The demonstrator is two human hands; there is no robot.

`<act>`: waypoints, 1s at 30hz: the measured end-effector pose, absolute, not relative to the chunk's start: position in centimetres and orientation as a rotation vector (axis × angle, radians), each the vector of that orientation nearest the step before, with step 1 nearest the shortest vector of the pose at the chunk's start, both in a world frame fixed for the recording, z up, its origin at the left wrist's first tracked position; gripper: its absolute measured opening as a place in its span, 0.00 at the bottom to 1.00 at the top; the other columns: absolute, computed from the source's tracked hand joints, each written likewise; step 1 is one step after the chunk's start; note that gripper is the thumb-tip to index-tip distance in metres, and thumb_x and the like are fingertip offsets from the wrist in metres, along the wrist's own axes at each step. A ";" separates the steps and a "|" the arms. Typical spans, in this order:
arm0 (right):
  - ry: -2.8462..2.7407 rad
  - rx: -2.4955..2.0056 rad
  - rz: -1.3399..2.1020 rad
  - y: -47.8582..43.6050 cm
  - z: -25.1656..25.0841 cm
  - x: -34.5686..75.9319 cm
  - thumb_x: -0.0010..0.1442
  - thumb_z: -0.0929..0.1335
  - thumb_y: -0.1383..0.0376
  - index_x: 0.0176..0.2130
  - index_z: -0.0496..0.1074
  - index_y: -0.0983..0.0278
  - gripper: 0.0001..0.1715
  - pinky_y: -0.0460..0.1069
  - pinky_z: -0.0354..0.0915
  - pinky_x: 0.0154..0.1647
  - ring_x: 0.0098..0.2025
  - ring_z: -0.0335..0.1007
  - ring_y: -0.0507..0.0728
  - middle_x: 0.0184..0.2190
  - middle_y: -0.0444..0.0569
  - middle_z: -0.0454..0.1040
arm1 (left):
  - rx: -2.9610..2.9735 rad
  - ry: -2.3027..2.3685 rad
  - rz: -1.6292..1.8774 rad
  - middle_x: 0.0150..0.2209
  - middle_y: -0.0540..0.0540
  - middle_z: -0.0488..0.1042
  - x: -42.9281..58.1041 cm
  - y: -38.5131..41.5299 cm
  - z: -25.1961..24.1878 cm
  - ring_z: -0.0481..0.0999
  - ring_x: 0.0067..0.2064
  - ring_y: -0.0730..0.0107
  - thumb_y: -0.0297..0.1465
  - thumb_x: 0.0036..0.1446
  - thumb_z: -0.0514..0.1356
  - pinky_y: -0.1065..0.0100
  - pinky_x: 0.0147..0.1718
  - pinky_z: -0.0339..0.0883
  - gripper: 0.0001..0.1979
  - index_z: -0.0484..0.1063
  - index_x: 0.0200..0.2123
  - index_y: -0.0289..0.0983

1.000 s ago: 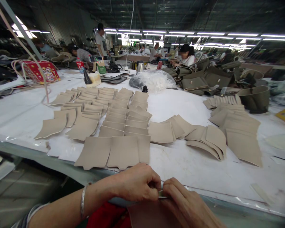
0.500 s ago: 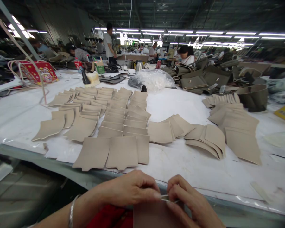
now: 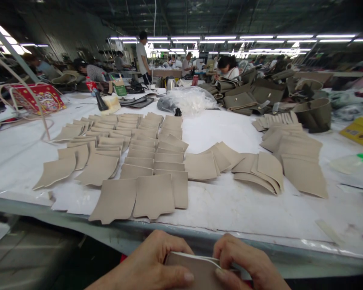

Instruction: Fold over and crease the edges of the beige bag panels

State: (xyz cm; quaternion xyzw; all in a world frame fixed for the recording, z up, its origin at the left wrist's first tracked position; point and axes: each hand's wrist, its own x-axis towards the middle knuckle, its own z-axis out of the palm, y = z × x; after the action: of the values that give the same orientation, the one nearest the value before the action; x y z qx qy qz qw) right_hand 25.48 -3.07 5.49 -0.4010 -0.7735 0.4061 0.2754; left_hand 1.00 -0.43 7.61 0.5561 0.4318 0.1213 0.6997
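Low in the view, in front of the table edge, my left hand (image 3: 161, 264) grips a taupe leather-like panel (image 3: 196, 269) by its left side, thumb lying across its face. On the panel's upper right edge, my right hand (image 3: 245, 259) pinches with thumb and fingers. The panel's pale top edge shows two layers with a narrow gap between them. Its lower part runs out of the frame. Nearest on the table lie similar taupe panels (image 3: 154, 196) with small tabs on their front edges.
Rows of overlapping taupe panels (image 3: 139, 149) cover the table's left and middle. More panels (image 3: 304, 173) fan out at right. Behind are clear plastic wrap (image 3: 193, 98), dark green bag pieces (image 3: 238, 100), a red patterned bag (image 3: 38, 98) and a yellow box (image 3: 359, 133). Several people work farther back.
My left hand has shifted left along the panel's top edge and its thumb now lies on the face. More of the layered edge shows. The camera view has turned slightly right.
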 end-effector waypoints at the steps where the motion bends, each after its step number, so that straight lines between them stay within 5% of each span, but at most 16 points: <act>1: -2.068 -1.072 1.094 -3.3 4.8 25.3 0.68 0.62 0.58 0.28 0.64 0.60 0.17 0.46 0.67 0.35 0.35 0.71 0.55 0.32 0.47 0.72 | 1.259 0.977 0.272 0.24 0.53 0.66 1.2 -0.5 7.2 0.61 0.28 0.76 0.37 0.50 0.64 0.74 0.25 0.51 0.14 0.79 0.36 0.33; 6: -2.041 -1.039 1.071 -3.5 3.4 24.9 0.67 0.62 0.61 0.27 0.60 0.60 0.16 0.46 0.64 0.33 0.32 0.69 0.53 0.30 0.46 0.71 | 1.420 1.047 0.232 0.27 0.53 0.71 2.4 -0.3 6.5 0.68 0.33 0.73 0.32 0.51 0.61 0.75 0.31 0.55 0.09 0.81 0.34 0.37; 17: -1.666 -1.181 1.352 -2.8 3.2 24.3 0.57 0.68 0.62 0.25 0.58 0.61 0.15 0.47 0.60 0.33 0.31 0.66 0.53 0.28 0.44 0.70 | 1.541 1.125 0.233 0.22 0.55 0.67 3.6 0.3 6.4 0.65 0.29 0.75 0.27 0.47 0.59 0.75 0.27 0.53 0.10 0.81 0.30 0.36; 30: -1.732 -1.340 1.479 -2.5 4.3 24.7 0.52 0.69 0.64 0.29 0.74 0.62 0.04 0.47 0.58 0.36 0.34 0.67 0.54 0.29 0.43 0.73 | 1.600 1.103 0.188 0.24 0.54 0.68 3.9 0.3 6.1 0.67 0.30 0.73 0.27 0.48 0.57 0.74 0.29 0.54 0.11 0.79 0.30 0.37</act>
State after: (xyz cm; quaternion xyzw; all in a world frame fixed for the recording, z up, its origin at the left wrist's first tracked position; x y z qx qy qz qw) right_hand 24.75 -2.45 4.29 -0.4913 -0.6352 0.5424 0.2468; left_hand 3.93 0.27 6.05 0.6790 0.4680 0.0798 0.5600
